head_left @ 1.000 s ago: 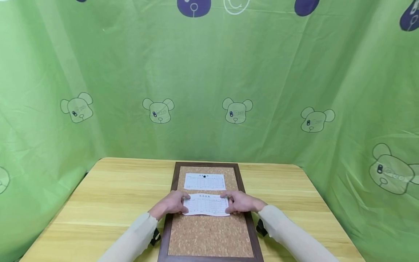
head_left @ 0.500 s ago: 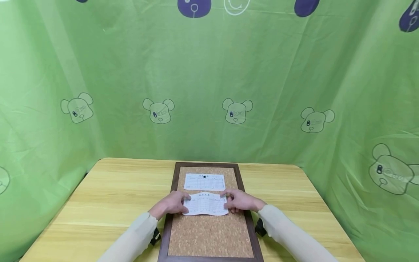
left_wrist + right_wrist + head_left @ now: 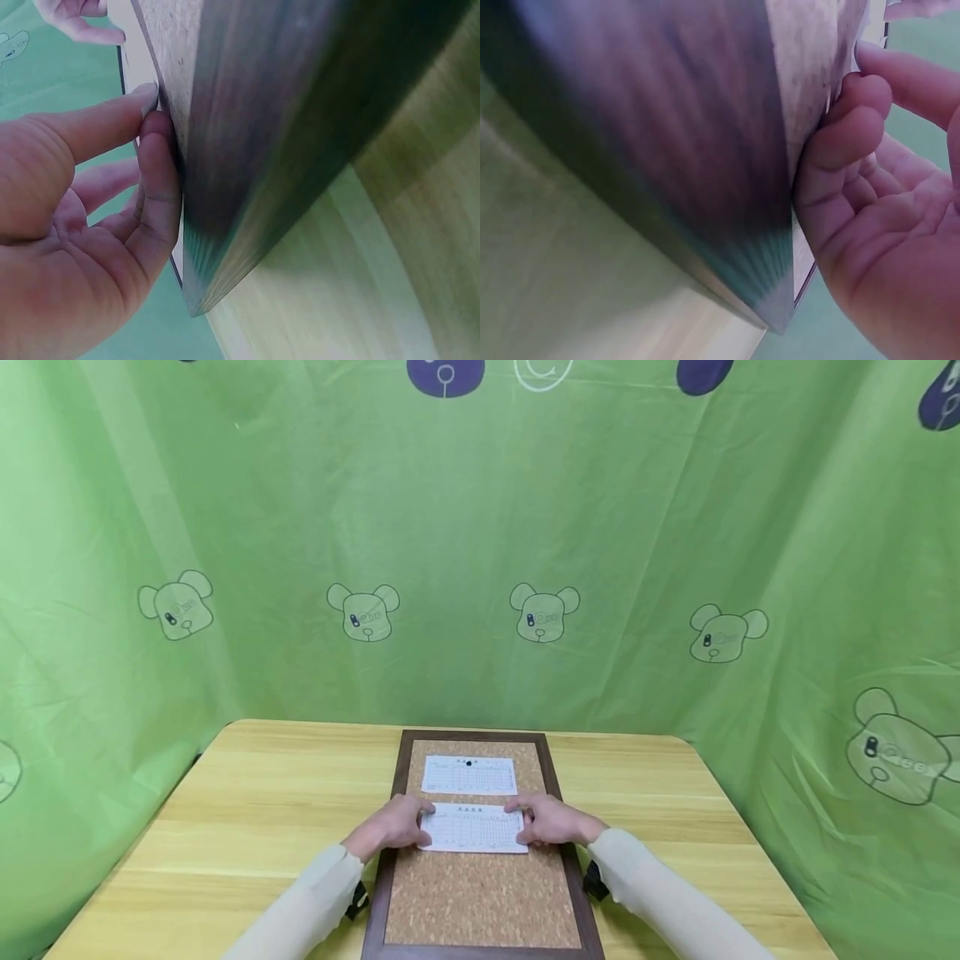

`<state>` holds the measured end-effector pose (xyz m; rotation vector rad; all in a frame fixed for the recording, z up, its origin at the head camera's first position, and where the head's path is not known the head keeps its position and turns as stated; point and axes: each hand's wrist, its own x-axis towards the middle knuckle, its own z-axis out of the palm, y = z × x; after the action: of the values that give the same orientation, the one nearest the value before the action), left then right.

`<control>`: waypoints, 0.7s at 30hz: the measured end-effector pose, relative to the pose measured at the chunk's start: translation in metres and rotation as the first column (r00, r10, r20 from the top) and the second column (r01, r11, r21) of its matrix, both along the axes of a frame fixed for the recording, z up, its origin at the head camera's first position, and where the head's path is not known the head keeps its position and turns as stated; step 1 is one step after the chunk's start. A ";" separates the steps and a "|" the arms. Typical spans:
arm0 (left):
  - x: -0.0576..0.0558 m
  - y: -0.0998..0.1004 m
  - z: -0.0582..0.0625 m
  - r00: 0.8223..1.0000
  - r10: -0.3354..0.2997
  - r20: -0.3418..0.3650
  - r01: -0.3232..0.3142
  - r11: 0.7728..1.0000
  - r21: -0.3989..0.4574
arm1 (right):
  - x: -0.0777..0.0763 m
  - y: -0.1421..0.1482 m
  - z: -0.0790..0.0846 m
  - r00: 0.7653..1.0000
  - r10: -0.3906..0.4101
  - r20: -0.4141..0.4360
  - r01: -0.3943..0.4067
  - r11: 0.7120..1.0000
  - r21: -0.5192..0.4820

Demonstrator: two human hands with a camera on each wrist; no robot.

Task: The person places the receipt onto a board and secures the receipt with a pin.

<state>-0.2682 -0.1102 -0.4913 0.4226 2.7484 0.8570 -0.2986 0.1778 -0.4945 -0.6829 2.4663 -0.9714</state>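
Note:
A printed paper form (image 3: 474, 828) lies close over the middle of a cork board (image 3: 483, 902), nearly flat. My left hand (image 3: 393, 824) holds its left edge, and in the left wrist view the thumb (image 3: 112, 124) pinches the sheet against a curled finger. On the other side my right hand (image 3: 555, 821) holds the right edge; the right wrist view shows thumb (image 3: 915, 79) and curled fingers meeting at the paper. Just beyond it, a second paper form (image 3: 468, 779) is fixed to the cork with a black pushpin (image 3: 468, 763) near its top edge.
The board's dark brown wooden frame (image 3: 381, 893) stands raised from the light wooden table (image 3: 277, 810), its far end near the table's back edge. A green curtain (image 3: 450, 677) printed with bear heads hangs behind and at both sides.
Half a second ago the held form bowed upward in the middle; now it is pulled flatter between my hands. Both hands stay at nearly the same place.

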 end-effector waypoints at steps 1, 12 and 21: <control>0.000 0.000 0.000 1.000 -0.005 -0.009 0.005 1.000 -0.011 | 0.000 0.000 0.000 1.000 -0.004 -0.004 0.004 1.000 0.010; 0.003 -0.001 0.004 0.998 -0.017 -0.057 0.012 0.997 -0.083 | 0.001 0.000 0.002 1.000 -0.018 -0.024 0.020 0.998 0.063; 0.005 -0.003 0.001 0.981 -0.072 -0.179 0.034 0.978 -0.207 | -0.002 -0.003 0.001 0.991 0.046 -0.123 -0.031 0.992 0.120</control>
<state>-0.2636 -0.1133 -0.4904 0.5589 2.9414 0.5403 -0.3001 0.1743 -0.4935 -0.7703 2.5851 -0.7827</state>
